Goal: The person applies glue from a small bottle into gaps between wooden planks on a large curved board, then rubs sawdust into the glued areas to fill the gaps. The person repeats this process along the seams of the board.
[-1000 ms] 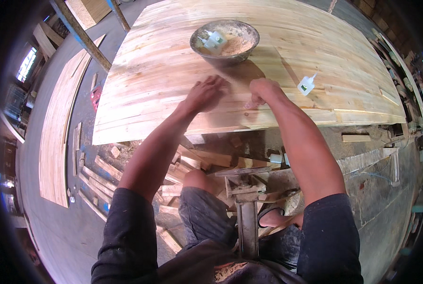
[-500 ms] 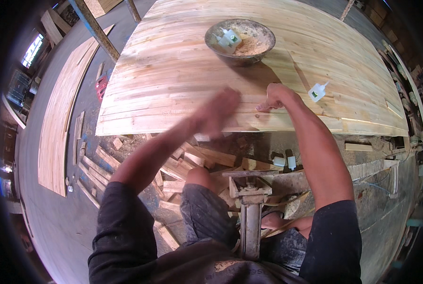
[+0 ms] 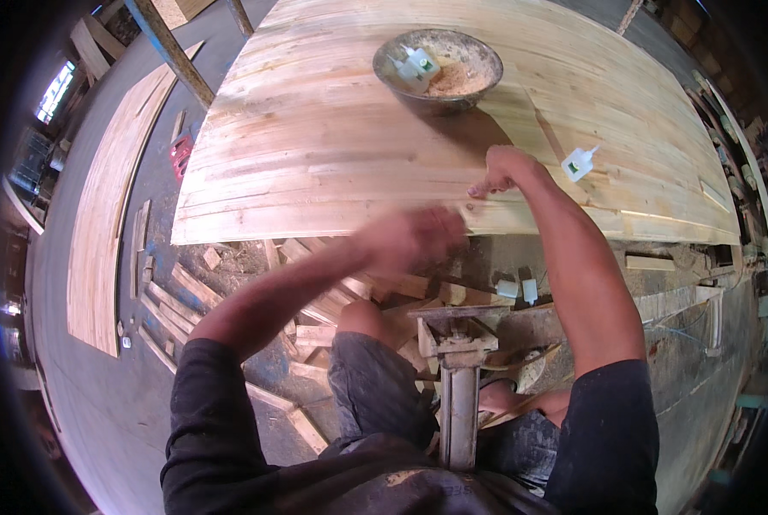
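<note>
A large pale panel of joined wood strips (image 3: 298,129) lies in front of me. My right hand (image 3: 502,170) rests on it near the front edge, fingers curled closed and thumb pointing left; whatever they may hold is hidden. My left hand (image 3: 418,237) is smeared by motion at the front edge, just left of and nearer than the right, so its fingers cannot be read. Beyond both hands stands a dark bowl (image 3: 435,106) holding sawdust-like powder (image 3: 461,79) and white glue-type bottles (image 3: 420,62). Another small white bottle (image 3: 579,165) lies right of my right forearm.
Wood offcuts (image 3: 315,335) litter the floor below the panel. A metal post with a bracket (image 3: 459,403) rises between my legs. Two small white bottles (image 3: 528,290) sit under the front edge. A long board (image 3: 100,257) lies left, near a red object (image 3: 181,153).
My left hand has swept right and toward me, from over the panel to its front edge. The right hand has stayed almost in place.
</note>
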`<state>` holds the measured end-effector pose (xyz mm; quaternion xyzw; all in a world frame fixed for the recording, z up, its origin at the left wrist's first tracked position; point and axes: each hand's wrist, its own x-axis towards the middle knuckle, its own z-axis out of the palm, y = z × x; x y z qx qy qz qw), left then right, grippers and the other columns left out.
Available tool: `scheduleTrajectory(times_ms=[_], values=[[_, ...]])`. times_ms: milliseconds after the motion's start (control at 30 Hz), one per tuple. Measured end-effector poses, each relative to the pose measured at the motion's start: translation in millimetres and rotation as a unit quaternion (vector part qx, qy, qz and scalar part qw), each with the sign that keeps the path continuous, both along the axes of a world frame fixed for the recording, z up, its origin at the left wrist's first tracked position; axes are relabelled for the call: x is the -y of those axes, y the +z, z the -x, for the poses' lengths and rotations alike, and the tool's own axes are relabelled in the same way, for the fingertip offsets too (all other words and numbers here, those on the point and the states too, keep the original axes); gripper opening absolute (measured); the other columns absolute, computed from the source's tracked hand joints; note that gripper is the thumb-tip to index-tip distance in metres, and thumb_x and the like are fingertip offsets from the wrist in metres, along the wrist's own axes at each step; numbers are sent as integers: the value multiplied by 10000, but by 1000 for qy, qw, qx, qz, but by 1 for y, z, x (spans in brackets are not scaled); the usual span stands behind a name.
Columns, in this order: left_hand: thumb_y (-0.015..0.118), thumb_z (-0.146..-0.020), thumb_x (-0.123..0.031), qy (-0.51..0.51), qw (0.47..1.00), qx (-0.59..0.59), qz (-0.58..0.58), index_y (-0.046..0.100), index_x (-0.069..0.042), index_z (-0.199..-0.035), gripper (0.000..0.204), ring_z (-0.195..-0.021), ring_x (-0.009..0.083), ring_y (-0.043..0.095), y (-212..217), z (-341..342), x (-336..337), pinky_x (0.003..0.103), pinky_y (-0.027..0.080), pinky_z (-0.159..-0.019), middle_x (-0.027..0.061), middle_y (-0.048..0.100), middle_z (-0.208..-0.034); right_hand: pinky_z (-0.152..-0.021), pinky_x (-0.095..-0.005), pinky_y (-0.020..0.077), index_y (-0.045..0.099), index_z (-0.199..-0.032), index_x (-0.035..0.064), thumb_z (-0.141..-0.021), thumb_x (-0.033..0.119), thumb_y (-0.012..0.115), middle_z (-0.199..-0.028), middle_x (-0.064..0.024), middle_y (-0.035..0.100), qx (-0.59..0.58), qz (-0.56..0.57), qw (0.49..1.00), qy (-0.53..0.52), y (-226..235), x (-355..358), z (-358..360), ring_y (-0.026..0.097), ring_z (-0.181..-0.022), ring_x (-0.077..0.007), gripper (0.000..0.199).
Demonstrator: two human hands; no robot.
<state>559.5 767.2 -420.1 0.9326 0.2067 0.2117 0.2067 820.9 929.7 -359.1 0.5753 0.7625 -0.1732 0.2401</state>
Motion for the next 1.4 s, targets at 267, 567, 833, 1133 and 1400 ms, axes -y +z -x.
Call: scheduleTrajectory(times_ms=[267, 567, 833, 1133, 1400], values=[[868, -846, -442, 233, 947, -189, -117, 435, 70, -1568, 985, -1549, 533, 362, 13, 12, -23, 570, 332, -1275, 315, 419, -1640, -900, -458, 605, 860, -1005, 123, -722, 507, 993, -1137, -65, 831, 6, -33, 999, -16, 1, 2, 6, 779, -1076, -276, 495], [922, -739, -451, 296, 920, -256, -2, 604, 197, -1345, 943, -1392, 498, 531, 53, -38, -23, 519, 409, -1212, 391, 573, -1423, -1020, -451, 596, 835, -1217, 168, -683, 550, 1013, -1307, -105, 796, -25, -159, 983, -88, 19, 56, 13, 738, -1256, -276, 681], [889, -755, -543, 291, 904, -309, -41, 704, 137, -1234, 851, -1312, 489, 599, 50, -44, -22, 580, 466, -1128, 348, 634, -1384, -860, -520, 617, 838, -1015, 78, -931, 626, 730, -985, -212, 802, -277, -319, 886, -192, 11, 171, -60, 789, -997, -390, 565], [890, -751, -542, 304, 892, -333, -32, 769, 79, -1148, 747, -1343, 466, 617, 48, -44, -24, 626, 436, -1176, 321, 676, -1387, -909, -540, 598, 803, -929, -15, -916, 618, 740, -982, -292, 774, 12, -223, 947, -232, 69, 379, -433, 756, -953, -469, 636], [959, -628, -548, 303, 824, -476, -47, 799, 2, -1151, 775, -985, 425, 775, 50, -65, -49, 490, 626, -883, 212, 808, -1092, -972, -530, 570, 784, -1092, -16, -984, 508, 724, -1119, -265, 768, -40, -352, 865, -356, -75, 385, -614, 723, -1087, -468, 538]])
